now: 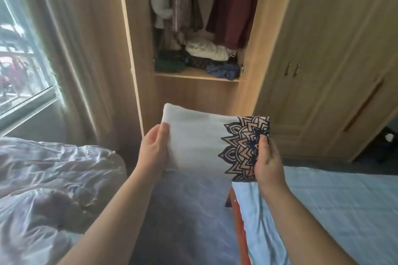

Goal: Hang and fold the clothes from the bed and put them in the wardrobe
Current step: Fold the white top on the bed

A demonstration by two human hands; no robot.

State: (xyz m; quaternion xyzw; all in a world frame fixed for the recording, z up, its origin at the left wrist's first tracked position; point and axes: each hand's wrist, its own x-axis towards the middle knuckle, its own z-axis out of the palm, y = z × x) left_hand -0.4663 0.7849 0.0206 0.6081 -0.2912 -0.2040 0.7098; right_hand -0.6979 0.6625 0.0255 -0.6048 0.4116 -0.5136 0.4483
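When read from the left edge: window (17,49) and pale curtain (71,49) first, crumpled silvery quilt (43,178) on one bed below them. Next, left hand (154,148) curled round the left end of the folded garment (198,142), thumb on top, fingers hidden underneath. Held in the air between the two beds, in front of the open wardrobe (252,49) and lower than its shelf (193,75). Roughly level, long axis running left to right, plain white half to the left, dark mandala print (243,146) to the right. Gripped at that printed end by the right hand (268,161), thumb pressed on the print, fingers tucked under. Behind and above, on the shelf: dark green pile (170,62) at left, white bundle (206,49) in the middle over dark patterned cloth, crumpled blue piece (224,70) at right. Hanging over these: pale and patterned clothes to the left, maroon garment (232,6) to the right. Further right, closed doors (312,71) with small handles; lower right, second bed under a light blue sheet (323,211).
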